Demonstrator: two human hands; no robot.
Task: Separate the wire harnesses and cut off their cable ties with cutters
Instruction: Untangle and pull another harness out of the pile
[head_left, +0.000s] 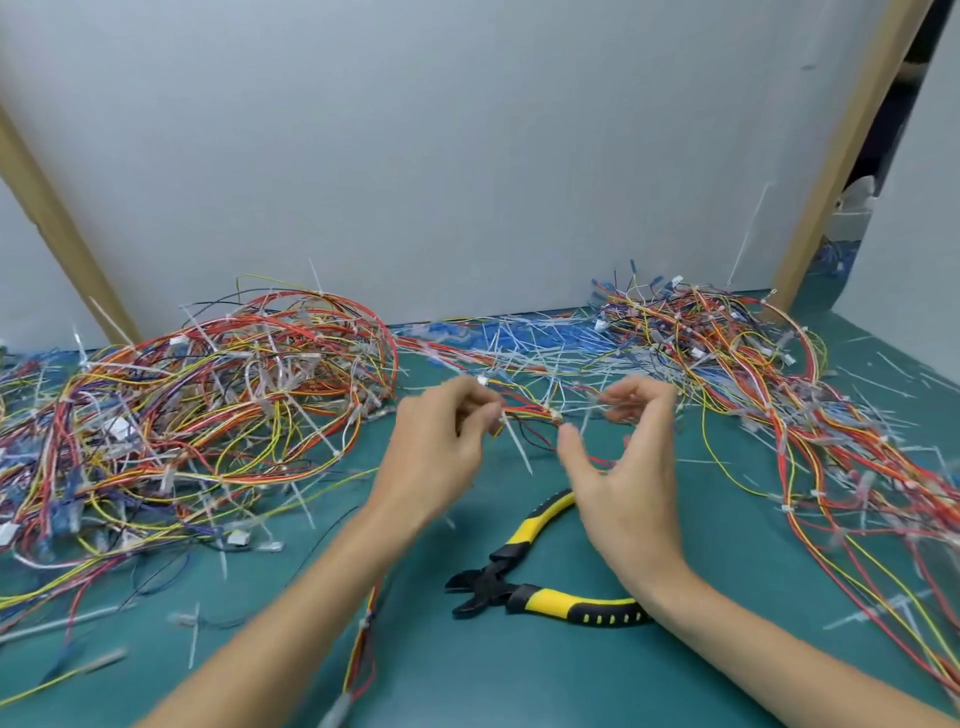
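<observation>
My left hand (441, 447) pinches a thin wire harness (527, 413) of red, yellow and black wires just above the green mat. A white cable tie (517, 447) hangs from the harness beside my left fingers. My right hand (631, 467) hovers at the harness's right end with fingers and thumb curved apart; nothing is clearly gripped in it. The cutters (540, 582), black jaws with yellow and black handles, lie open on the mat under my right wrist.
A big tangle of tied harnesses (208, 410) fills the left of the green mat (519, 675). Another heap (753, 374) spreads along the right side. Cut white tie pieces (519, 343) litter the back. A grey wall with wooden posts stands behind.
</observation>
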